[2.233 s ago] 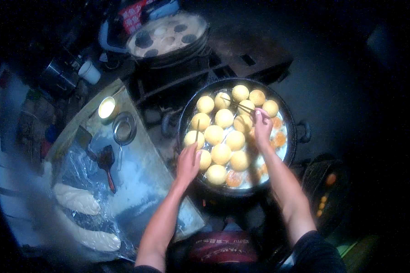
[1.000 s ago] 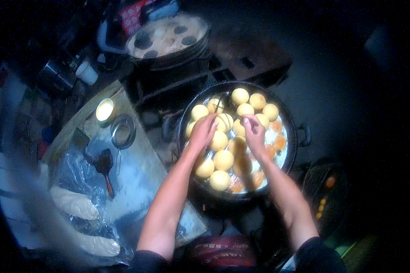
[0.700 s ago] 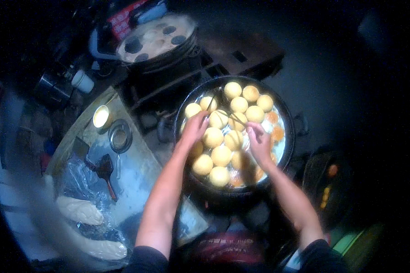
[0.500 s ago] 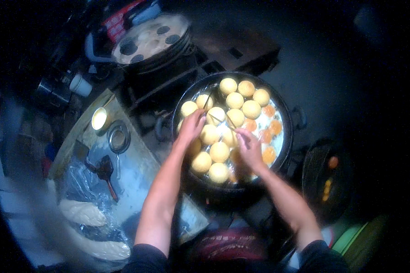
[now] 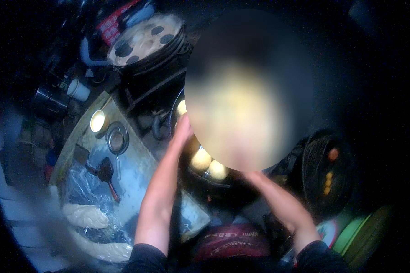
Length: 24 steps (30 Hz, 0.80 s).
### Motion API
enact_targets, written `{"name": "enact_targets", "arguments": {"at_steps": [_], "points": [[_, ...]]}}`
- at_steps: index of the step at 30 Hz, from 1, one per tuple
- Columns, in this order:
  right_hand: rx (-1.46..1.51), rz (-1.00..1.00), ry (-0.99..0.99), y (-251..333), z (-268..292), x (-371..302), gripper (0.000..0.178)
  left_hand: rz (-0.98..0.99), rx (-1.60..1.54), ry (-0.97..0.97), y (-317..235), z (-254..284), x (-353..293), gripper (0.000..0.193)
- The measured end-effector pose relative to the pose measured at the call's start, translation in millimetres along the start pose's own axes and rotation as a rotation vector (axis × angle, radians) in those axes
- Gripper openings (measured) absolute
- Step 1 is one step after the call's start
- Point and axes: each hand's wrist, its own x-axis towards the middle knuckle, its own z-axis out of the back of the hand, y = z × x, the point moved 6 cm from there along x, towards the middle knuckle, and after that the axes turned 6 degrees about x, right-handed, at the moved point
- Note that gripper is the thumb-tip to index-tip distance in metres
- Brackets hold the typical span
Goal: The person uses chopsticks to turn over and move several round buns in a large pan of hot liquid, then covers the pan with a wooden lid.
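A large grey blur covers most of the round dark pan (image 5: 216,182) before me, hiding what lies under it. Golden round dough balls (image 5: 201,160) show at the pan's lower left, with one more at its left rim. My left hand (image 5: 184,129) reaches over the pan's left side; its fingers vanish into the blur, so its grip is hidden. From the lower right comes my right forearm (image 5: 280,195), and the hand at its end is inside the blur. Whether either hand holds anything now does not show.
On the table (image 5: 136,168) at left lie a pale bowl (image 5: 98,121), a round strainer (image 5: 117,139), a dark spatula with a red handle (image 5: 106,171) and plastic bags (image 5: 84,214). A perforated round lid (image 5: 143,43) stands behind. A second dark pan (image 5: 319,182) is at right.
A blur now hides most of the pan and both hands' fingers, where thin sticks showed in both hands before. The forearms stay nearly in place; the view has shifted slightly.
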Motion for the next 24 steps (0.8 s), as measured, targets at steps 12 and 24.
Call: {"name": "enact_targets", "arguments": {"at_steps": [12,24], "points": [[0.17,-0.053,-0.17,-50.3,-3.1,-6.2,0.021,-0.007,-0.075,0.008,0.7,4.8,1.5,0.035],[0.192,-0.118,0.035,44.3,10.4,-120.1,0.024,-0.034,-0.08,0.002,6.3,12.5,-2.6,0.036]]}}
